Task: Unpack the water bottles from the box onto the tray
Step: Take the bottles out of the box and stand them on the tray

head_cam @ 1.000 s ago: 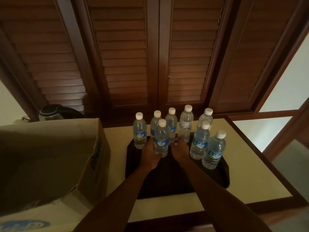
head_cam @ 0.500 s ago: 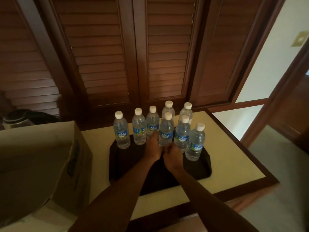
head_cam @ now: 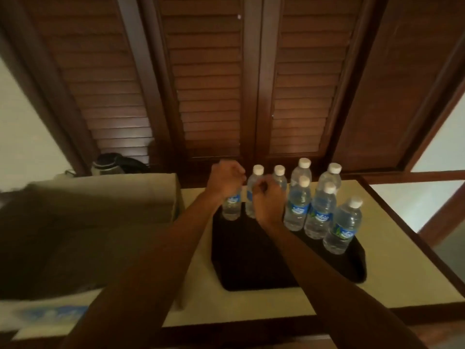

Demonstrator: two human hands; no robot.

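Hands lifted off the front bottle — moved to the back row.
My left hand (head_cam: 226, 181) grips the leftmost bottle (head_cam: 231, 206); my right hand (head_cam: 268, 200) is curled at its neighbour (head_cam: 252, 195) on the tray (head_cam: 251, 263) — grip unclear.

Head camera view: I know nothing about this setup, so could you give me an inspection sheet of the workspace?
Surface: cream table with a dark wooden edge.
Job's things: eight water bottles upright along the far and right sides of the dark tray; open cardboard box to its left, contents not visible.
Clutter: dark kettle-like object behind the box.
Hands: left hand curled over the leftmost bottle's top, right hand curled in front of the next bottles; grip unclear.
Cables: nothing seen.
Surroundings: wooden louvred doors.
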